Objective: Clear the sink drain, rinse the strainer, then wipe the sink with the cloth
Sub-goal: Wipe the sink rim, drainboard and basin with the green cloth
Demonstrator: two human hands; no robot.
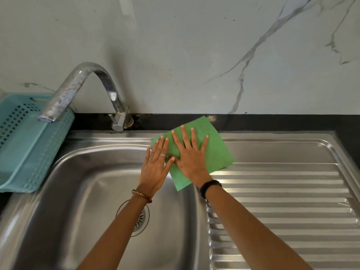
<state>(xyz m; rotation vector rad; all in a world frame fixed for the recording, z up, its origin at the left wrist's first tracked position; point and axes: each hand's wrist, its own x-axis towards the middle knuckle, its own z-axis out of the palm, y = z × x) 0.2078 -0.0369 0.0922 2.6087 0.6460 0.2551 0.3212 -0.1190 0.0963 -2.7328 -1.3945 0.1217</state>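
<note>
1. Fingers [191, 136] spread straight on both hands, nothing gripped: right hand [191, 158] flat on the cloth [214, 151], left hand [154, 166] flat at its left edge, fingertips just on it.
2. Cloth spread at the back rim of the sink [93, 182], between basin and drainboard [282, 191], one corner up on the black counter [272, 121].
3. Strainer [141, 221] seated in the drain, partly hidden by the left forearm; no debris visible there.
4. Likely to bunch or skid out from under flat palms, since only pressure holds the cloth; wet steel would worsen it.
5. Could snag or skip across the drainboard ridges, leaving the grooves unwiped.
6. Near corner overhangs the basin; may flop in and drag.
7. Risk of knocking the tap [83, 84] or the basket [29, 145] on a wide sweep left.
</note>
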